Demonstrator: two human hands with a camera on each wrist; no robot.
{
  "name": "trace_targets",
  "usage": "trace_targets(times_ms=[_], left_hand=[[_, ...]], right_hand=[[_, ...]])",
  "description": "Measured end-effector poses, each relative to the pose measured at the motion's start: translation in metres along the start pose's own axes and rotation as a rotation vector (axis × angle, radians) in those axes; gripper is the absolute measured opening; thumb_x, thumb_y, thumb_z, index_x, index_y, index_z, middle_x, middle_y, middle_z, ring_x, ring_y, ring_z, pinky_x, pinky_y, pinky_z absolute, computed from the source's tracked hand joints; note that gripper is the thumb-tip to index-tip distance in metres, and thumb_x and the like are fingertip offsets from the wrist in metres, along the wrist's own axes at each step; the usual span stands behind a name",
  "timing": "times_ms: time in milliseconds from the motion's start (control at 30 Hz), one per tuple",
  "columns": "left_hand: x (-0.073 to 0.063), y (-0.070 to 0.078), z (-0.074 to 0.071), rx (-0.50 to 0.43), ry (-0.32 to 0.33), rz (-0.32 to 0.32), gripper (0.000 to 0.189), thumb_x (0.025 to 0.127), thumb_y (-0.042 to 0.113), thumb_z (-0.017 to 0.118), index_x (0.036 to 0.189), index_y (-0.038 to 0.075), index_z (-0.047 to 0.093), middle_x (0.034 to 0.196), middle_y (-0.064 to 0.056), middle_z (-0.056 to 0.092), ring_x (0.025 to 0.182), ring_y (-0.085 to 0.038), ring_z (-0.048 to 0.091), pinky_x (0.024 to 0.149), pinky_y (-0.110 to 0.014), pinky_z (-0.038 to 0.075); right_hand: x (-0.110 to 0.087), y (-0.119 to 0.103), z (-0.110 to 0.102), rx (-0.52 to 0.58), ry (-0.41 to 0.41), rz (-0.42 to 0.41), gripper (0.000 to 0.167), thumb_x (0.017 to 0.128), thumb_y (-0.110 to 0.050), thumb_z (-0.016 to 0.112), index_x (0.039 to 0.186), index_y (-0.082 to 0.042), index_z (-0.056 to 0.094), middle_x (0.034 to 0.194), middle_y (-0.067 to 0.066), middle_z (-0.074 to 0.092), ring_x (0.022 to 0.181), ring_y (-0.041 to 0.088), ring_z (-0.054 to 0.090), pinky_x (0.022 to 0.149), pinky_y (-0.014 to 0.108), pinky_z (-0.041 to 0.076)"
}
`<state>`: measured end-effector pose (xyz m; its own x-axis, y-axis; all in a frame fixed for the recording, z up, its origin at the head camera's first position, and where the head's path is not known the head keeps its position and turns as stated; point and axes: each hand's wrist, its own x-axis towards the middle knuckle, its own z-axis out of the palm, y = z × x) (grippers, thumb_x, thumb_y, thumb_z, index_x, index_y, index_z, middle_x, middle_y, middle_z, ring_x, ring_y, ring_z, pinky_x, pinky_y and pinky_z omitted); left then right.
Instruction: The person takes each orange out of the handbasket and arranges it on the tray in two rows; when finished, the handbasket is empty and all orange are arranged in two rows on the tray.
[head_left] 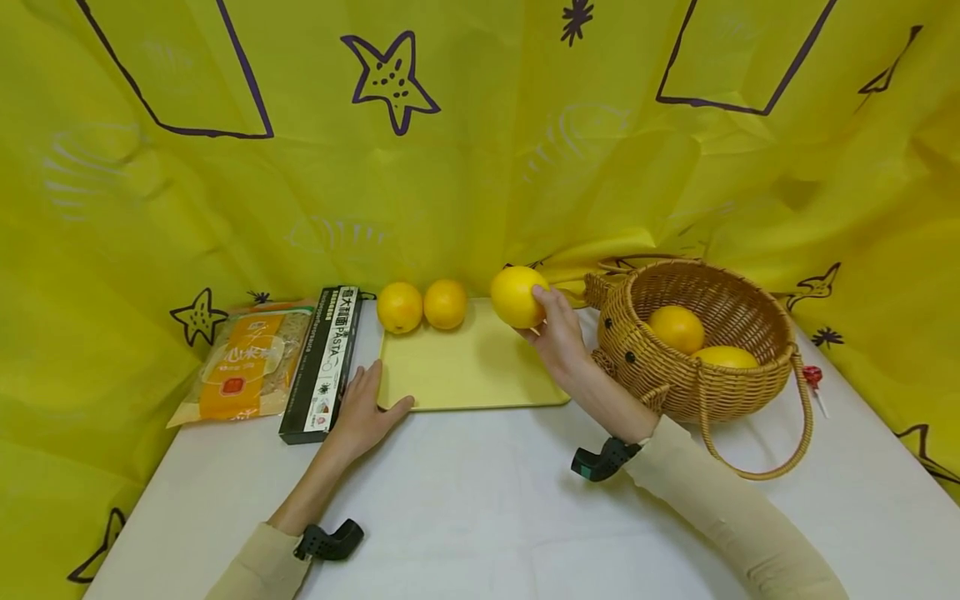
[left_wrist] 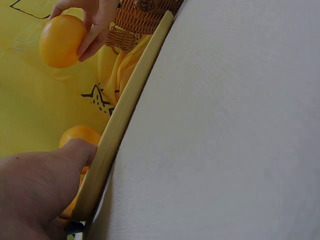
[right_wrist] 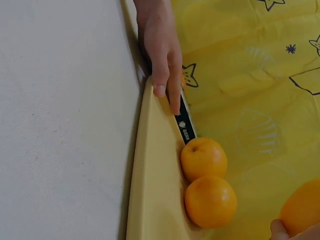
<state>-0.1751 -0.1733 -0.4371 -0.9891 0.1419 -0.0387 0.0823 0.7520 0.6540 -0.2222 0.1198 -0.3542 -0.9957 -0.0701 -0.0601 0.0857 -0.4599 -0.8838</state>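
My right hand point(head_left: 558, 337) holds an orange point(head_left: 519, 297) by its right side, above the right part of a shallow yellow tray point(head_left: 480, 367). In the left wrist view the same orange point(left_wrist: 63, 41) is lifted well above the tray's edge. My left hand point(head_left: 367, 412) rests at the tray's front left corner, fingers pointing away and thumb spread along the near edge. Two more oranges, a left orange point(head_left: 400, 307) and a right orange point(head_left: 446, 303), sit side by side at the tray's back left; the right wrist view shows both point(right_wrist: 204, 159).
At right stands a wicker basket point(head_left: 738, 400) with two oranges inside, its handle hanging forward. A black pasta box point(head_left: 318, 367) and an orange-labelled food bag point(head_left: 251, 362) lie left of the tray. A red lollipop point(head_left: 813, 377) is beyond the basket. Yellow patterned cloth hangs behind.
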Motion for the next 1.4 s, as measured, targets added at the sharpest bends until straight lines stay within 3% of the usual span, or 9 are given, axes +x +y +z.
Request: trace_targets(times_ms=[267,533,767,900,1033,1400], left_hand=[[-0.001,-0.001,0.002,-0.002,0.01,0.008,0.09,0.093,0.039,0.06,0.153,-0.006,0.009,0.16,-0.026,0.014,0.15,-0.044,0.0,0.121,-0.061,0.004],[-0.001,-0.003,0.004,0.004,-0.017,-0.012,0.091,0.094,0.042,0.059,0.154,-0.003,0.007,0.162,-0.024,0.011,0.15,-0.042,-0.001,0.121,-0.061,0.003],[0.0,-0.001,0.003,0.022,0.0,-0.001,0.091,0.094,0.041,0.059,0.154,-0.004,0.008,0.161,-0.024,0.012,0.15,-0.043,0.0,0.121,-0.06,0.003],[-0.001,0.0,0.002,0.018,0.005,0.003,0.091,0.094,0.041,0.059,0.154,-0.004,0.008,0.161,-0.025,0.012,0.15,-0.043,0.0,0.121,-0.06,0.003],[-0.001,0.0,0.001,0.013,0.017,0.01,0.09,0.093,0.04,0.059,0.153,-0.005,0.01,0.161,-0.025,0.013,0.15,-0.044,0.001,0.121,-0.061,0.004],[0.001,-0.002,0.002,0.005,0.019,0.007,0.091,0.093,0.041,0.059,0.154,-0.005,0.01,0.161,-0.026,0.014,0.15,-0.044,0.0,0.12,-0.062,0.005]], right_hand=[[0.003,0.002,-0.001,-0.023,0.006,-0.02,0.049,0.097,-0.025,0.053,0.142,-0.019,0.036,0.131,-0.002,0.045,0.117,0.015,0.049,0.114,0.041,0.036],[0.008,0.008,0.0,-0.034,0.09,0.017,0.069,0.094,-0.017,0.058,0.152,-0.022,0.021,0.151,0.009,0.028,0.122,0.02,0.045,0.109,0.035,0.038],[0.015,0.013,-0.002,-0.232,0.104,0.033,0.075,0.091,-0.018,0.065,0.153,-0.025,0.022,0.148,0.015,0.034,0.122,0.022,0.049,0.104,0.033,0.041],[0.019,0.013,-0.002,-0.381,0.08,-0.004,0.081,0.089,-0.018,0.068,0.154,-0.025,0.022,0.154,0.012,0.03,0.13,0.027,0.044,0.108,0.04,0.04],[0.022,0.01,0.0,-0.491,0.075,-0.05,0.081,0.087,-0.019,0.071,0.153,-0.025,0.024,0.154,0.01,0.031,0.129,0.03,0.045,0.105,0.044,0.043],[0.041,0.017,0.01,-0.595,0.045,-0.114,0.079,0.085,-0.016,0.072,0.151,-0.021,0.028,0.153,0.011,0.03,0.128,0.033,0.045,0.103,0.049,0.045]])
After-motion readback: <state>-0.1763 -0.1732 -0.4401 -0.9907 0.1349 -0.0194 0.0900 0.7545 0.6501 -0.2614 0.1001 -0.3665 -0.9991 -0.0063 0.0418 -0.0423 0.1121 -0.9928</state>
